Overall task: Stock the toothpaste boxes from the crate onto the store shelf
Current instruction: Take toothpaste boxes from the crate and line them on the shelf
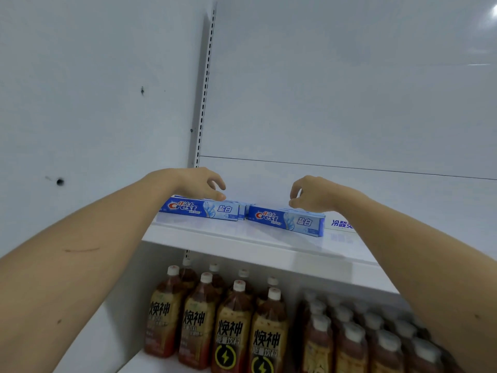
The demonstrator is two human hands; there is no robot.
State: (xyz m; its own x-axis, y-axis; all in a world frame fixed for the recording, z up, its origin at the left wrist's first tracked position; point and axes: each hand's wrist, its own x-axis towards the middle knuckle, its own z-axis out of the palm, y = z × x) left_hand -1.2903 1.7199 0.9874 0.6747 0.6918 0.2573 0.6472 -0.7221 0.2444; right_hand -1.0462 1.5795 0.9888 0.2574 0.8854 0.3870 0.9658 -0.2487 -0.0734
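Two rows of blue Crest toothpaste boxes lie lengthwise on the white store shelf [242,238]. The left row [199,210] sits near the shelf's left end, the right row [287,222] just beside it, with a small gap between them. My left hand [199,184] hovers over the left row, fingers loosely curled, thumb tip touching the front box's top edge. My right hand [314,195] hangs above the right row with fingers loosely curled and the thumb tip at the box's top edge. Neither hand wraps a box. The crate is out of view.
A white box with blue characters [340,224] lies right of the toothpaste, partly hidden by my right arm. Below, the lower shelf holds brown drink bottles [234,324] in rows. A slotted upright [205,84] runs up the back wall at left.
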